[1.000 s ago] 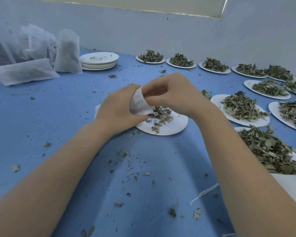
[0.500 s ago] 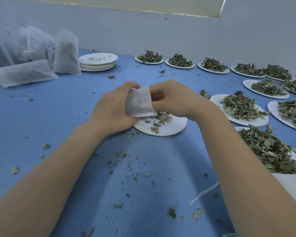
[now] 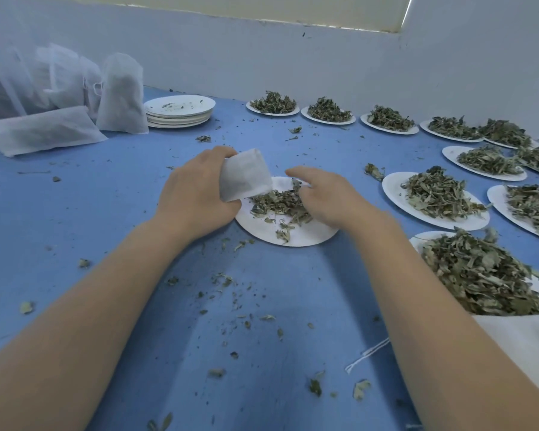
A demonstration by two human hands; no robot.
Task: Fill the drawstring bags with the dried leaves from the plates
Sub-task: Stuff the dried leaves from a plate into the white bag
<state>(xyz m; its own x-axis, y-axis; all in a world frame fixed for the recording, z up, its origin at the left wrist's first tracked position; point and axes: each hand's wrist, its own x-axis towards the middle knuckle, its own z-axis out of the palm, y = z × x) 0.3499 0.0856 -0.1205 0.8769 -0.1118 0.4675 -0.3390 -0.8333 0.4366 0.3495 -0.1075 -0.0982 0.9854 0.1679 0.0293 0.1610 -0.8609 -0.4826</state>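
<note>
- The left hand point(image 3: 196, 194) grips a small white drawstring bag point(image 3: 245, 174) just above the near plate point(image 3: 293, 234), at its left rim.
- The right hand point(image 3: 327, 197) reaches into the dried leaves point(image 3: 277, 205) on that plate, fingers curled down among them; I cannot tell whether it has pinched any.
- Loose leaf scraps point(image 3: 227, 279) litter the blue bench point(image 3: 75, 213) between the forearms.
- To the right, crowding the right arm, sit heaped plates point(image 3: 436, 197), the nearest heap point(image 3: 479, 275) just beside the forearm; more run along the far wall point(image 3: 327, 110).
- Far left, a stack of emptied plates point(image 3: 179, 110) stands beside filled bags point(image 3: 122, 94), one lying flat point(image 3: 41, 129).
- A white string point(image 3: 367, 353) trails on the bench near the right arm.
</note>
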